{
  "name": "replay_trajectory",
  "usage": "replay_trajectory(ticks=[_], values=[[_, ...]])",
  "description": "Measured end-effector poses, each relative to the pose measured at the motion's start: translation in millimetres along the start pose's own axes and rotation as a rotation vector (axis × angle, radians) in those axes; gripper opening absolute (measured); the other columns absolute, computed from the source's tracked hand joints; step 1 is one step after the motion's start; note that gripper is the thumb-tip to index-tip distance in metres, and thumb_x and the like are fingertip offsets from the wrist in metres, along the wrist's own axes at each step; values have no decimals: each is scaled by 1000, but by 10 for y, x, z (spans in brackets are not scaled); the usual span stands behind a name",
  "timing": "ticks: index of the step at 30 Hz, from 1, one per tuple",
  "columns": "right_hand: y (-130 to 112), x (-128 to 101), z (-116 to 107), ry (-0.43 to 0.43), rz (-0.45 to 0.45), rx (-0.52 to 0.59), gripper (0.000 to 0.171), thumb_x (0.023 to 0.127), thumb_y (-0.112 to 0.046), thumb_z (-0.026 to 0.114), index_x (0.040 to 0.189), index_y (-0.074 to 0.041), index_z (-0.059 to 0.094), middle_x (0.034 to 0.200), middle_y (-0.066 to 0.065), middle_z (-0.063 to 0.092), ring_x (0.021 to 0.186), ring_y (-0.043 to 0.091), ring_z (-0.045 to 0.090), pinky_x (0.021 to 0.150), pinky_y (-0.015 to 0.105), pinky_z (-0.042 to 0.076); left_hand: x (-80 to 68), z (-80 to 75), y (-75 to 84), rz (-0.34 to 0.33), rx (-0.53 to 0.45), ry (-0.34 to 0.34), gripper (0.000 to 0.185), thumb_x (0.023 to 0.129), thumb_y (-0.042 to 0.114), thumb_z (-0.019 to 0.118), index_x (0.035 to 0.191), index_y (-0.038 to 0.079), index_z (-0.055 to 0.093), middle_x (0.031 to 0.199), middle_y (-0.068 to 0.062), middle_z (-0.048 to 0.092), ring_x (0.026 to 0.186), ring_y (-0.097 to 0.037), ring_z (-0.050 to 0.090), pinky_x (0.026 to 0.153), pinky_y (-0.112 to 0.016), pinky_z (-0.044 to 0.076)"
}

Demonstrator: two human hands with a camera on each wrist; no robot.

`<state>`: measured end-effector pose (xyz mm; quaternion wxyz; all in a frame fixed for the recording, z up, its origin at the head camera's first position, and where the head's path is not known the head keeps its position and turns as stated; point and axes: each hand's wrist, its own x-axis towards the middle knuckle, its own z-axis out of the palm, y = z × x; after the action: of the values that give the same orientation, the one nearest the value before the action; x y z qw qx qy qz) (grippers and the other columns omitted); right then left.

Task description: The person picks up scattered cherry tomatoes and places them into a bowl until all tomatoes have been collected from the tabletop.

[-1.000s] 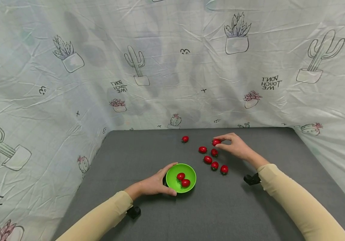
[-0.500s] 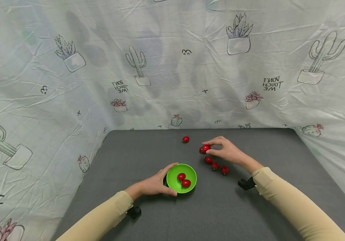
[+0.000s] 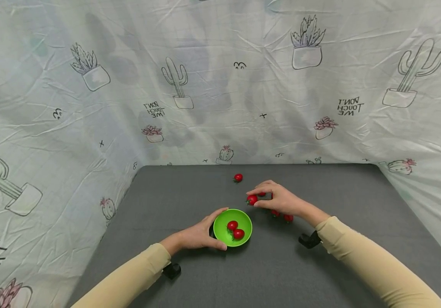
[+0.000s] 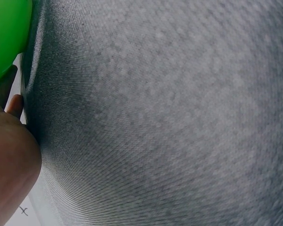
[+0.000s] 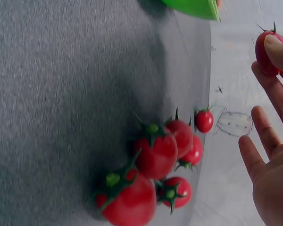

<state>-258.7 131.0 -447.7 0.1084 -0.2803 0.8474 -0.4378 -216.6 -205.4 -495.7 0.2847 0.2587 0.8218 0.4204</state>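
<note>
Right hand: my right hand [image 3: 280,200] pinches a cherry tomato [image 3: 251,199] between thumb and fingers [image 5: 278,52]; it has travelled from the far pile to just beside the bowl's rim.
Left hand: my left hand [image 3: 197,235] still cups the green bowl [image 3: 232,216], fingers curled round its side.
Bowl: two tomatoes [image 3: 235,229] inside, unchanged.
Counter: loose tomatoes [image 5: 153,165] lie under my right wrist; a lone tomato [image 3: 237,177] sits apart near the cloth backdrop [image 3: 205,85].
Meaning: the carry looks nearly over.
</note>
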Motion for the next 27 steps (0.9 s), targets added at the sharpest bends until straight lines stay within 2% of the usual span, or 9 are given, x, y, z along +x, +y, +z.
replay_trajectory(ticks=[8, 16, 20, 24, 27], values=[[-58, 26, 102, -60, -5, -4, 37, 92, -35, 80, 127, -27, 74, 136, 0, 56, 132, 25, 43, 103, 61, 40, 2, 4, 17, 2, 0, -3, 109, 83, 50, 84, 164, 39, 12, 156, 0, 31, 144, -25, 28, 111, -58, 28], [-58, 50, 200, -125, -52, 50, 29, 92, -32, 80, 121, -29, 75, 134, 3, 59, 133, 26, 41, 99, 59, 42, 3, 5, 3, -7, 7, -10, 106, 84, 50, 83, 163, 43, 11, 159, -1, 27, 146, -26, 26, 111, -59, 28], [-64, 72, 246, -159, -62, 68, 29, 92, -28, 80, 120, -29, 75, 133, 2, 60, 133, 25, 41, 102, 56, 41, 5, 3, -4, -14, 11, -13, 106, 85, 49, 82, 163, 43, 11, 160, -1, 26, 146, -26, 25, 111, -60, 28], [-72, 94, 289, -182, -62, 54, 29, 91, -28, 81, 119, -30, 75, 136, 5, 60, 134, 25, 41, 104, 56, 40, 7, 4, -7, -16, 6, -14, 105, 86, 47, 82, 162, 44, 11, 161, -1, 24, 147, -27, 24, 111, -61, 27], [-75, 107, 320, -193, -76, 33, 28, 91, -28, 81, 118, -29, 76, 133, 2, 62, 134, 25, 42, 105, 55, 40, 1, 6, -5, -17, 5, -14, 104, 86, 48, 82, 161, 47, 11, 163, -2, 21, 149, -28, 21, 112, -62, 26]])
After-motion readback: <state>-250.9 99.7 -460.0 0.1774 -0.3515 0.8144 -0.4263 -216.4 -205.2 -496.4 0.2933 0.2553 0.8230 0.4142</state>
